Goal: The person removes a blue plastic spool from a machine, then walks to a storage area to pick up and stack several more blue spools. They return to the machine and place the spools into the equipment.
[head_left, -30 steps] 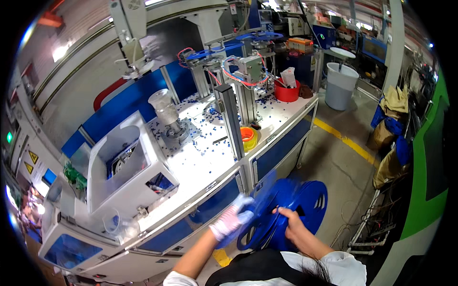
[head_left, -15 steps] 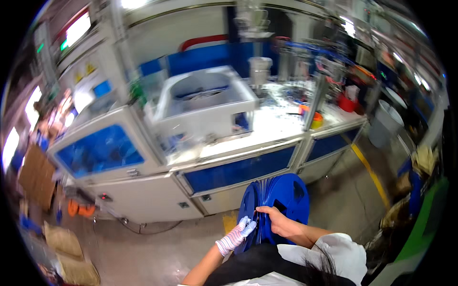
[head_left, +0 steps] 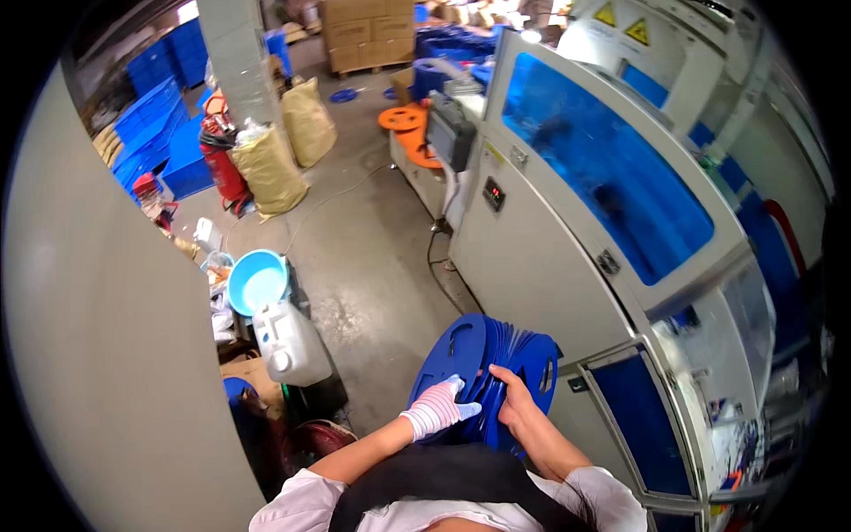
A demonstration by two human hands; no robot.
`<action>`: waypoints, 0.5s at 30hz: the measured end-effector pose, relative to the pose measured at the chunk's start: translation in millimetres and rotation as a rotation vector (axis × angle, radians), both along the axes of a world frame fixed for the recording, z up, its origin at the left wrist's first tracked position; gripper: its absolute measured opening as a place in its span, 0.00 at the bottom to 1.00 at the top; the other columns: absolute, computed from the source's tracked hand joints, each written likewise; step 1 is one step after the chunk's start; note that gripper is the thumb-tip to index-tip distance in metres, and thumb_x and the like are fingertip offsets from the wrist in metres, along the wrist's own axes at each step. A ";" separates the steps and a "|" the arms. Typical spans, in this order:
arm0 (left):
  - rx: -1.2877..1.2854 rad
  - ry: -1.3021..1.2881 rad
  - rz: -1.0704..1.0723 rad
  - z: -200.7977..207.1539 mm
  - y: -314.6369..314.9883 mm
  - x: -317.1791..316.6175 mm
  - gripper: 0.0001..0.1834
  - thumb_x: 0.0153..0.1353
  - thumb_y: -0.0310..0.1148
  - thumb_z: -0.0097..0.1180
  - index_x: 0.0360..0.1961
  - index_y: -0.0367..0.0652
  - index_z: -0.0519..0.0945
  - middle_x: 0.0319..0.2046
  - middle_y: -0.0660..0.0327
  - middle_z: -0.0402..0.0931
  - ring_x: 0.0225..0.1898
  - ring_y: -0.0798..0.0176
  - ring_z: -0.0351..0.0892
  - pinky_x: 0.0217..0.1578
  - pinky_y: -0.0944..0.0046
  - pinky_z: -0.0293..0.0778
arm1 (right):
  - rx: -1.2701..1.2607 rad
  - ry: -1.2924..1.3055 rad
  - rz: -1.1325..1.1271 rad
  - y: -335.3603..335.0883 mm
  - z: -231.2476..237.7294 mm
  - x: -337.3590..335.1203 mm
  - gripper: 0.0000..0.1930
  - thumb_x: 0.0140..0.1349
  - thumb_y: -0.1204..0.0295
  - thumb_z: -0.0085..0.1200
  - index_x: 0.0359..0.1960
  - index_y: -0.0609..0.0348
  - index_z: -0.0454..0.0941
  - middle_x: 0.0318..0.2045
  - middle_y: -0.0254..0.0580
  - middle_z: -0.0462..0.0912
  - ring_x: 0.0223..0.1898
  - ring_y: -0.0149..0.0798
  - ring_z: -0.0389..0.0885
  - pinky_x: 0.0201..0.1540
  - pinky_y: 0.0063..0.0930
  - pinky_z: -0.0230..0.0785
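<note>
I hold a stack of several blue round plastic reel discs (head_left: 461, 350) upright in front of my body, low in the view. My left hand (head_left: 436, 410), in a white striped glove, presses against the near face of the stack. My bare right hand (head_left: 514, 401) grips the stack's edge from the right, thumb over the rim. The discs have cut-out slots and fan apart slightly at the top.
A white machine cabinet (head_left: 532, 257) with a blue window stands close on my right. A grey wall (head_left: 106, 355) fills the left. On the concrete floor ahead are a light blue basin (head_left: 257, 281), a white jug (head_left: 288, 341), tan sacks (head_left: 266, 168), orange reels (head_left: 409, 129) and blue crates (head_left: 155, 133).
My view has swung left, away from the workbench and toward the aisle beside the cabinet. Both hands have kept hold of the blue disc stack throughout.
</note>
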State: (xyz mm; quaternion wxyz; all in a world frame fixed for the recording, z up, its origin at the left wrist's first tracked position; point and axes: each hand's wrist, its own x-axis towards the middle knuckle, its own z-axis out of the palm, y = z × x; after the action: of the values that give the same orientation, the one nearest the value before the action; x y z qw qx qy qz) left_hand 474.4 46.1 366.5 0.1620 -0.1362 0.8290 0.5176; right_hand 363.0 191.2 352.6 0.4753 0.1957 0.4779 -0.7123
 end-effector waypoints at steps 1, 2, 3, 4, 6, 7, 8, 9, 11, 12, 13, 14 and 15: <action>-0.154 0.045 0.029 -1.0 -14.6 4.5 0.40 0.57 0.53 0.55 0.56 0.24 0.68 0.58 0.38 0.66 0.60 0.44 0.66 0.61 0.58 0.62 | 0.009 0.003 0.041 -25.9 -2.2 -5.4 0.11 0.55 0.65 0.58 0.33 0.61 0.79 0.27 0.40 0.79 0.29 0.37 0.77 0.37 0.34 0.73; -0.218 0.077 0.069 -6.3 -34.7 4.2 0.38 0.58 0.52 0.53 0.55 0.24 0.69 0.57 0.38 0.67 0.58 0.44 0.68 0.59 0.58 0.64 | -0.049 -0.021 0.109 -52.1 -5.1 -14.4 0.11 0.55 0.66 0.58 0.33 0.61 0.79 0.27 0.40 0.79 0.28 0.37 0.77 0.35 0.33 0.73; -0.285 0.109 0.103 -10.2 -55.0 2.3 0.36 0.59 0.50 0.52 0.54 0.25 0.70 0.55 0.37 0.69 0.56 0.43 0.70 0.58 0.57 0.65 | -0.109 -0.045 0.172 -77.2 -8.5 -25.1 0.11 0.55 0.66 0.58 0.33 0.62 0.79 0.27 0.39 0.79 0.27 0.36 0.77 0.34 0.32 0.73; -0.354 0.155 0.144 -12.6 -74.2 -7.6 0.32 0.60 0.46 0.51 0.53 0.26 0.71 0.48 0.36 0.73 0.50 0.41 0.75 0.53 0.54 0.70 | -0.107 -0.071 0.241 -100.3 -17.2 -41.9 0.10 0.54 0.68 0.59 0.35 0.59 0.78 0.31 0.42 0.82 0.28 0.36 0.79 0.33 0.32 0.75; -0.365 0.061 0.272 -16.3 -112.1 -25.9 0.21 0.59 0.40 0.50 0.44 0.32 0.75 0.33 0.39 0.78 0.37 0.39 0.78 0.40 0.49 0.74 | -0.108 -0.053 0.268 -150.2 -30.5 -64.9 0.10 0.55 0.69 0.59 0.37 0.59 0.77 0.33 0.43 0.82 0.28 0.36 0.79 0.34 0.32 0.75; -0.364 -0.053 0.289 -8.6 -135.9 -43.0 0.17 0.58 0.38 0.50 0.41 0.35 0.75 0.29 0.40 0.78 0.34 0.39 0.78 0.37 0.48 0.74 | -0.114 -0.031 0.272 -176.8 -37.4 -82.7 0.11 0.55 0.70 0.59 0.38 0.59 0.76 0.34 0.43 0.83 0.28 0.36 0.79 0.34 0.32 0.75; -0.418 0.006 0.358 -19.4 -163.7 -51.2 0.15 0.58 0.37 0.50 0.39 0.36 0.75 0.28 0.41 0.77 0.33 0.38 0.78 0.35 0.48 0.73 | -0.152 -0.024 0.308 -206.1 -36.7 -101.3 0.10 0.55 0.71 0.58 0.38 0.60 0.76 0.36 0.44 0.83 0.28 0.35 0.79 0.34 0.32 0.76; -0.472 0.068 0.423 -38.2 -191.8 -53.4 0.13 0.57 0.36 0.50 0.38 0.38 0.75 0.26 0.41 0.77 0.32 0.38 0.77 0.34 0.47 0.73 | -0.166 -0.006 0.331 -233.2 -37.8 -117.5 0.11 0.55 0.71 0.58 0.39 0.60 0.76 0.38 0.45 0.83 0.28 0.35 0.79 0.33 0.32 0.76; -0.518 0.065 0.639 -36.7 -246.7 -57.6 0.15 0.61 0.36 0.47 0.46 0.42 0.73 0.27 0.44 0.77 0.29 0.39 0.77 0.32 0.50 0.73 | -0.147 -0.001 0.384 -291.9 -37.2 -148.0 0.11 0.56 0.71 0.58 0.39 0.61 0.76 0.36 0.44 0.83 0.28 0.34 0.80 0.33 0.32 0.76; -0.548 0.049 0.705 -35.7 -277.2 -63.1 0.15 0.60 0.35 0.48 0.46 0.42 0.74 0.28 0.45 0.78 0.29 0.41 0.78 0.32 0.51 0.73 | -0.167 0.011 0.391 -320.8 -36.8 -170.1 0.11 0.56 0.71 0.57 0.40 0.62 0.76 0.34 0.44 0.83 0.29 0.34 0.80 0.32 0.31 0.76; -0.579 0.020 0.776 -31.9 -306.4 -61.8 0.15 0.60 0.35 0.48 0.47 0.42 0.74 0.28 0.46 0.78 0.29 0.43 0.78 0.31 0.52 0.73 | -0.184 0.006 0.410 -346.3 -22.1 -184.7 0.11 0.56 0.71 0.57 0.39 0.62 0.76 0.33 0.43 0.83 0.29 0.34 0.81 0.33 0.31 0.77; -0.587 0.157 0.877 -30.8 -335.6 -62.4 0.14 0.60 0.37 0.49 0.44 0.42 0.74 0.25 0.48 0.77 0.26 0.44 0.77 0.29 0.52 0.72 | -0.201 0.012 0.445 -373.7 -15.2 -199.5 0.11 0.56 0.72 0.57 0.39 0.62 0.76 0.33 0.43 0.83 0.30 0.34 0.81 0.33 0.32 0.77; -0.592 0.296 0.976 -33.1 -367.4 -58.6 0.14 0.59 0.38 0.51 0.42 0.43 0.75 0.21 0.50 0.75 0.23 0.44 0.75 0.26 0.51 0.71 | -0.216 0.017 0.480 -401.7 -9.1 -212.2 0.10 0.56 0.72 0.57 0.39 0.62 0.76 0.33 0.43 0.83 0.30 0.34 0.81 0.34 0.32 0.77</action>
State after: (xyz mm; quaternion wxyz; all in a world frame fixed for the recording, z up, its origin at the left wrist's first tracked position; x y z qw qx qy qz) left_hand 415.7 -321.3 333.4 -0.2573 -0.4675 0.7936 0.2922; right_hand 150.8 -210.5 343.5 0.6448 0.0190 0.4358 -0.6276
